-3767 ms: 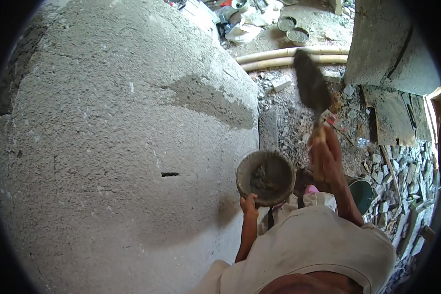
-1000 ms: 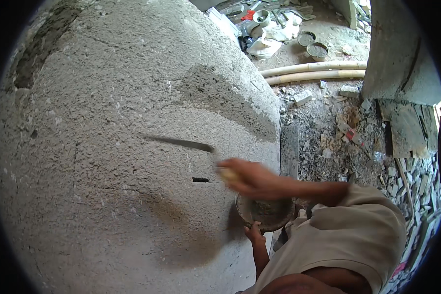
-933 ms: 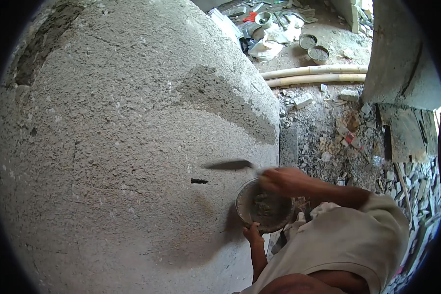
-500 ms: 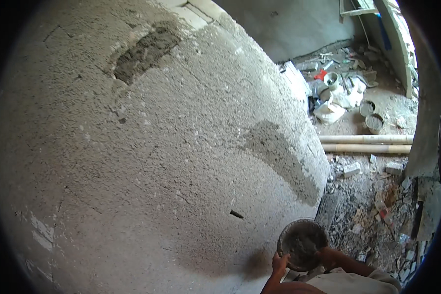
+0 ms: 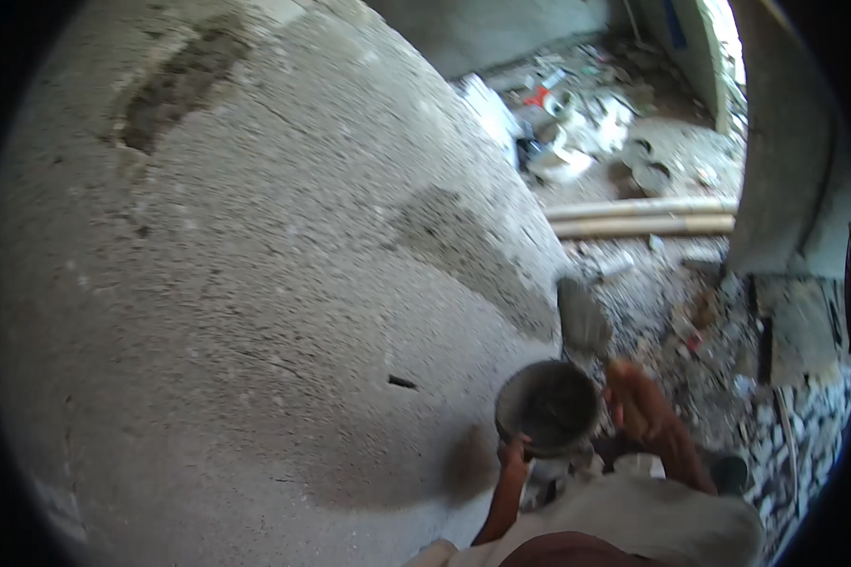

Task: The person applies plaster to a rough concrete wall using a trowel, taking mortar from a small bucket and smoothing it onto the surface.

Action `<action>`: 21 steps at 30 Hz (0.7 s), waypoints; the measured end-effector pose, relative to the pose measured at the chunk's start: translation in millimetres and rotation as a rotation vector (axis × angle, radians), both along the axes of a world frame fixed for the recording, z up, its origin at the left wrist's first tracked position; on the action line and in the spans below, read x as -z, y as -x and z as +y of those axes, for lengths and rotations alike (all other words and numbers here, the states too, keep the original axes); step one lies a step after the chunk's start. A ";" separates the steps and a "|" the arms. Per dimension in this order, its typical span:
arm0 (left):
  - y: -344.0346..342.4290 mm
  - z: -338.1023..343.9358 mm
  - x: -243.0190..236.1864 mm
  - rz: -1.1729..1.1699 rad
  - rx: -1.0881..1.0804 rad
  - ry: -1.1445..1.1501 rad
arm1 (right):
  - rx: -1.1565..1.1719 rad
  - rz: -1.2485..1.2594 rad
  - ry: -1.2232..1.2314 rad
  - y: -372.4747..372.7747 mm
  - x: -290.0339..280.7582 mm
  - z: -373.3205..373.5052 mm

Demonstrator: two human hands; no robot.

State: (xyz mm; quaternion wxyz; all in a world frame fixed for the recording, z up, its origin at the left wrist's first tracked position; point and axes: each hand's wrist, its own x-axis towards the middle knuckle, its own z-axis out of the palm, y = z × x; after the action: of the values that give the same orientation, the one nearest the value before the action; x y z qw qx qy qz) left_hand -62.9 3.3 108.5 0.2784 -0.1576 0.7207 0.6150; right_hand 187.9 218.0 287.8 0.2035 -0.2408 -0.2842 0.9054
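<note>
My left hand [image 5: 515, 452] grips the near left rim of a dark round mortar pan [image 5: 507, 411], its thumb over the edge. Wet grey mortar [image 5: 560, 397] lies inside, smooth and blurred. Just right of the pan, my right hand [image 5: 638, 406] is closed, smeared by motion. A grey trowel [image 5: 583, 317] sticks out beyond it, blade up and to the left; its handle is hidden in the fist. The rough grey wall [image 5: 284, 255] fills the left side. It has a dark recessed patch [image 5: 182, 83] high up and a damp patch [image 5: 477, 255] near its right edge.
Two pale poles [image 5: 643, 217] lie across the floor ahead. Beyond them are white bags [image 5: 563, 163], small buckets [image 5: 651, 178] and scattered debris. Rubble [image 5: 648, 302] covers the ground right of the wall. A small dark slot [image 5: 402, 382] marks the wall near the pan.
My right hand has left the pan's rim and moved right, with the trowel now showing. My left hand keeps hold of the pan. The view has swung, shifting the scene up and left.
</note>
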 end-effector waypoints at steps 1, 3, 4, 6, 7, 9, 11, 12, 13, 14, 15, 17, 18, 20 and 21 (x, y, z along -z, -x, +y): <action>0.9 -9.0 0.1 0.000 0.005 -0.032 | 0.196 -0.039 -0.132 8.6 -23.7 1.2; 11.2 -39.5 16.3 -0.004 0.073 -0.031 | 0.495 -0.095 -0.360 25.0 -76.0 5.8; 11.9 -45.2 12.2 0.000 0.084 -0.024 | 0.671 -0.042 -0.444 37.7 -93.9 13.1; 7.5 -58.8 2.3 -0.016 0.063 -0.016 | 0.975 -0.041 -0.555 61.0 -113.2 38.5; 4.4 -66.1 -4.6 -0.022 0.029 -0.005 | 1.108 -0.109 -0.644 73.3 -125.9 48.3; -4.7 -71.2 -29.9 0.025 0.060 0.005 | 1.349 -0.040 -0.798 101.2 -127.0 81.2; -2.4 -88.1 -33.5 0.129 0.036 0.022 | 1.563 -0.239 -0.980 159.5 -107.3 107.1; 1.9 -97.0 -35.5 0.135 0.030 0.027 | 1.497 -0.263 -0.887 199.5 -95.7 105.4; 4.9 -103.9 -37.0 0.127 0.003 0.011 | 1.434 -0.290 -0.799 236.4 -85.6 104.3; 8.0 -106.3 -38.0 0.113 -0.009 -0.003 | 1.480 -0.614 -1.136 271.3 -83.6 94.6; 11.3 -114.2 -32.4 0.112 -0.007 0.017 | 1.218 -0.493 -1.027 315.8 -88.5 70.8; 26.5 -123.5 -23.6 0.117 0.006 0.127 | 0.704 -0.390 -0.742 401.5 -104.5 29.4; 31.9 -131.1 -27.2 0.091 -0.029 0.051 | 0.681 -0.301 -0.746 439.8 -130.9 -19.2; 34.7 -160.3 -27.9 0.166 -0.108 0.035 | 0.316 0.222 -0.795 377.5 -240.5 -104.4; 30.0 -153.4 -49.0 0.114 -0.101 0.129 | 0.300 0.420 -0.823 327.3 -278.0 -111.1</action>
State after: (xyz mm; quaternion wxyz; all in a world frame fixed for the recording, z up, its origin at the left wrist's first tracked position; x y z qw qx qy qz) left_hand -92.9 -150.1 157.5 0.1948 -0.1762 0.7645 0.5887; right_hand -139.3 107.0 565.9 0.4633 0.0094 -0.5337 0.7074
